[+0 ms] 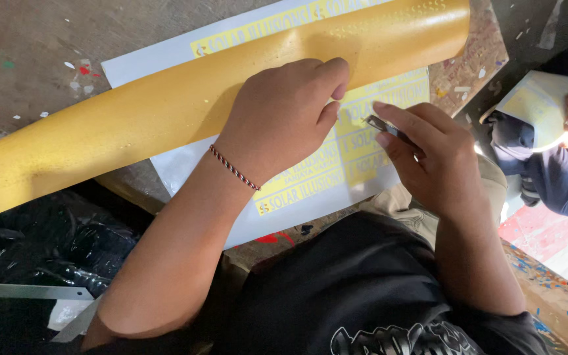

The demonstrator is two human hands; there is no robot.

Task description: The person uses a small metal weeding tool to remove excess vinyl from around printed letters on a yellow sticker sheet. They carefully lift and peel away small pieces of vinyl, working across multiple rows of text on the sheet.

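Observation:
A white backing sheet (165, 56) with rows of yellow sticker lettering lies on a worn wooden board. A broad yellow vinyl strip (133, 115), peeled back and curled, crosses it from lower left to upper right. My left hand (284, 115), with a braided cord at the wrist, rests fingers curled on the strip's lower edge. My right hand (428, 154) holds a small dark metal blade (384, 126) between thumb and fingers, its tip over the yellow stickers (356, 141).
Another person in a blue garment sits at the right, holding a pale sheet (534, 102). Black plastic (54, 243) and a metal ruler (34, 290) lie at the lower left. The board's edge (488, 66) drops off at the upper right.

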